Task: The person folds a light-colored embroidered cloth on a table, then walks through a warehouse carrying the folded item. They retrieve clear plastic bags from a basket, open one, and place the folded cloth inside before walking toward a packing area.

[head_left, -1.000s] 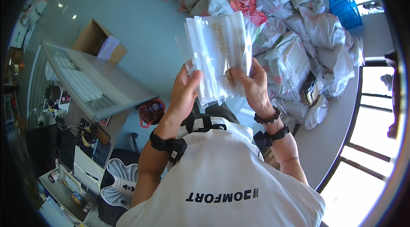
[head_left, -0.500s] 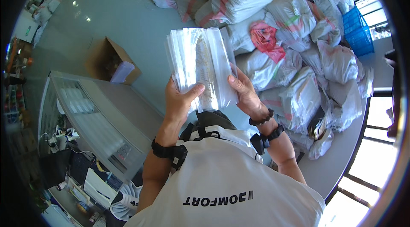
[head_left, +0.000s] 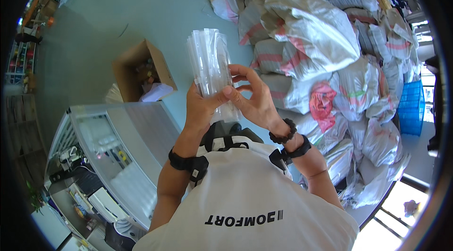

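Note:
A stack of clear plastic bags [head_left: 210, 57] is held upright in front of my chest, bent into a narrow bundle. My left hand [head_left: 200, 104] is closed around its lower left part, thumb across the front. At the right edge, my right hand [head_left: 255, 102] has its thumb on the front of the bags, close to the left thumb. Its fingers curl at the side and behind, partly hidden by the plastic. Both wrists carry black straps, and a dark bead bracelet [head_left: 283, 131] circles the right one.
White woven sacks [head_left: 306, 29] with pink stripes are piled on the right, a red bag [head_left: 322, 104] among them. A blue basket [head_left: 410, 109] stands beyond. Ahead to the left is an open cardboard box [head_left: 165, 67]. A partitioned desk [head_left: 113, 133] stands at left.
The bags have gone from spread wide to a narrower bundle. My right hand has moved inward along their edge, its fingers now bent. The view has turned, shifting the surroundings.

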The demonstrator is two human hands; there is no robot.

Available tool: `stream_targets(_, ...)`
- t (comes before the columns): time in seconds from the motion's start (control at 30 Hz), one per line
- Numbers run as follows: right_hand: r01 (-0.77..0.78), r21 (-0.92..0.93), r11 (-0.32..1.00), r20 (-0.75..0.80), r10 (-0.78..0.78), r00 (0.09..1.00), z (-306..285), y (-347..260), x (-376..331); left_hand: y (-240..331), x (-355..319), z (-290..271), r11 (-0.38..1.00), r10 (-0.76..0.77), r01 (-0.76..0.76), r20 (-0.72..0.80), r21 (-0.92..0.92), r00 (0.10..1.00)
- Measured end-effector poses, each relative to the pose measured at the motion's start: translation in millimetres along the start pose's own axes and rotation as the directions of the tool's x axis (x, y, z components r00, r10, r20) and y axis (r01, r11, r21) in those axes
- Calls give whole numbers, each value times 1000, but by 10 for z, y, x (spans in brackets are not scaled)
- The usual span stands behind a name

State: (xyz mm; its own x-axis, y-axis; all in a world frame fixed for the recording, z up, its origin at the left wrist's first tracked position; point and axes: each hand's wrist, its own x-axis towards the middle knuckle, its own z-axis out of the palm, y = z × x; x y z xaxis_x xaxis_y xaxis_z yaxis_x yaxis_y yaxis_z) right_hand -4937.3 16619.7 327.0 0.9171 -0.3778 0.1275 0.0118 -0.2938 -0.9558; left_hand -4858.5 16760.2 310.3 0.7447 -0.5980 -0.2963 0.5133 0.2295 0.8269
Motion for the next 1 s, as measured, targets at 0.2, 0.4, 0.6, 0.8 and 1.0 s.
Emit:
stream_targets(0.2, -239, 329, 914, -26, 262, 965, 394, 198, 1473, 561, 1289, -322, 978, 47, -58, 61, 203, 997)
stream_targets(0.4, -339, 332, 880, -13, 363, 932, 379, 140, 2623, 1154, 2271, -572, 999, -50, 51, 116, -5, 992)
stream_targets(0.6, -366, 360, 858, 48, 375, 926, 393, 359, 3554, 1504, 3186, -652, 998, 11, -17, 108, 54, 994)
stream_targets(0.8, -188, 464, 866, -62, 244, 968, 474, 508, 4589, 1959, 4130, -548, 953, 183, -183, 21, 240, 983)
stream_targets(1.0, -301, 495, 815, 23, 333, 943, 354, 566, 5404, 2363, 4888, -568, 942, 161, -147, -21, 303, 987)
